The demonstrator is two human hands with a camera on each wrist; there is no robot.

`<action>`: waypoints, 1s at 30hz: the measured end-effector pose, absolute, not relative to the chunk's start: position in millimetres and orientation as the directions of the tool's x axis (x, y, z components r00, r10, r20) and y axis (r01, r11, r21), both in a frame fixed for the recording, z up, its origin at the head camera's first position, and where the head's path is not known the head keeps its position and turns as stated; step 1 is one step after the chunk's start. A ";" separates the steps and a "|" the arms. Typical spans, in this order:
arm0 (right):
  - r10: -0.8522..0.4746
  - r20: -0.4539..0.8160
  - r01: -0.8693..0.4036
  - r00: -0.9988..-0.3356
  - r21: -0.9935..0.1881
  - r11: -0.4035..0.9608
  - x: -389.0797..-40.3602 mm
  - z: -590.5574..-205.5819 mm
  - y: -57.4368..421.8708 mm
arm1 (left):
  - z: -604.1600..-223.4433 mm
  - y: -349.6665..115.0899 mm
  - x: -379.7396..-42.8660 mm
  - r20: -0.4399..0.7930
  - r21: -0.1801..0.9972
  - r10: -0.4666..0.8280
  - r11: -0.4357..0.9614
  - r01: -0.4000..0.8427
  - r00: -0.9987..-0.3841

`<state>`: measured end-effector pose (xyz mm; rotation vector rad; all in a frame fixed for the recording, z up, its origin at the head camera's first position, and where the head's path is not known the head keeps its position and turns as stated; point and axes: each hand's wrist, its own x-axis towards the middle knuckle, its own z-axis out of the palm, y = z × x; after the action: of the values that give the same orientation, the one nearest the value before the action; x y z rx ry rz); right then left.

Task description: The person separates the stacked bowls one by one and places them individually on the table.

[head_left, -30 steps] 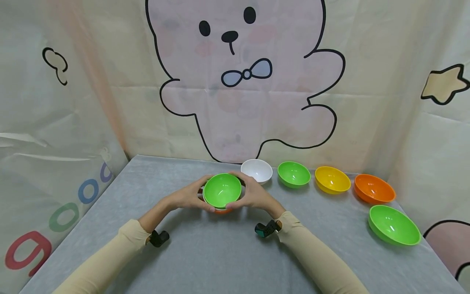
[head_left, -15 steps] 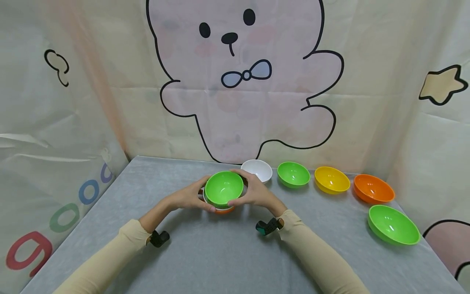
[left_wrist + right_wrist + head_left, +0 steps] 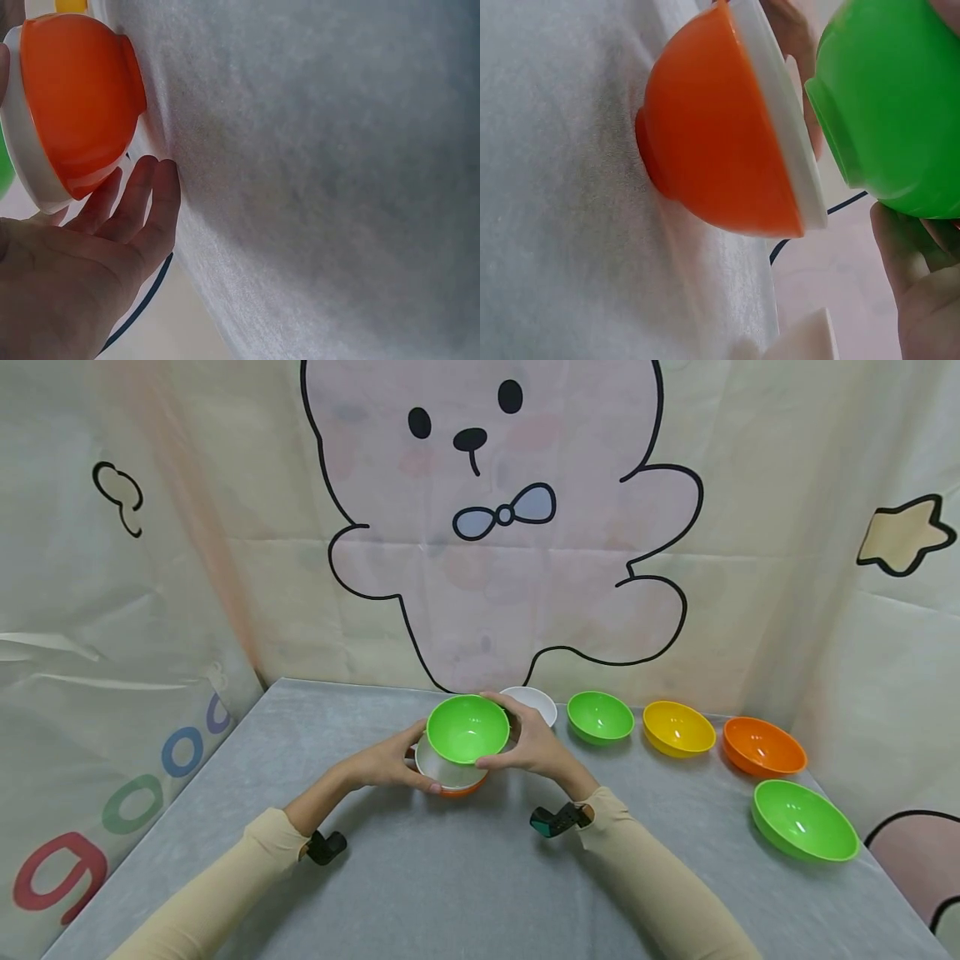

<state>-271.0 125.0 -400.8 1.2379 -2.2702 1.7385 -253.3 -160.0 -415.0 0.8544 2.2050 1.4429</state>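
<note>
My right hand grips a small green bowl by its sides, thumb at the near rim. The right wrist view has this bowl raised apart from the stack. Under it, a white bowl sits nested inside an orange bowl, whose foot stands on the cloth. My left hand holds this stack from the left, thumb on the near white rim and the other fingers round the far side. Part of the white bowl's inside is hidden by the green one.
Along the back and right of the grey-covered table stand a white bowl, a green bowl, a yellow bowl, an orange bowl and a larger green bowl. A printed curtain hangs behind.
The green bowl has come up out of the white one in my right hand, moving slightly right and away. My left hand has stayed on the white and orange stack.
</note>
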 end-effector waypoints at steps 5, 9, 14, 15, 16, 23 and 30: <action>-0.562 0.461 -0.577 -0.687 -0.816 0.036 -269.5 -397.3 134.0 | -414.4 -160.6 -252.5 -0.001 0.907 0.647 0.322 0.272 -0.763; -0.554 0.464 -0.572 -0.691 -0.820 0.026 -267.4 -394.7 144.4 | -414.3 -160.5 -252.4 -0.022 0.890 0.626 0.367 0.270 -0.779; -0.551 0.439 -0.538 -0.709 -0.843 0.020 -265.6 -395.9 156.9 | -413.8 -160.0 -252.0 -0.047 0.871 0.603 0.415 0.263 -0.796; -0.552 0.432 -0.528 -0.714 -0.849 0.019 -265.5 -396.7 159.1 | -413.7 -160.1 -251.7 -0.050 0.871 0.600 0.417 0.259 -0.798; -0.550 0.422 -0.519 -0.721 -0.854 0.024 -265.8 -397.5 161.2 | -413.5 -160.1 -251.5 -0.048 0.872 0.600 0.416 0.260 -0.798; -0.541 0.377 -0.479 -0.752 -0.876 0.056 -263.9 -401.2 175.0 | -413.8 -159.7 -251.1 -0.020 0.879 0.610 0.388 0.276 -0.792; -0.531 0.355 -0.458 -0.769 -0.886 0.071 -259.7 -404.3 187.7 | -413.6 -158.7 -251.0 -0.027 0.882 0.612 0.386 0.269 -0.790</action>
<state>-259.7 187.7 -404.3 1.0842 -2.3434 1.8968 -251.0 -158.7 -413.6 0.7660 2.3015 1.3674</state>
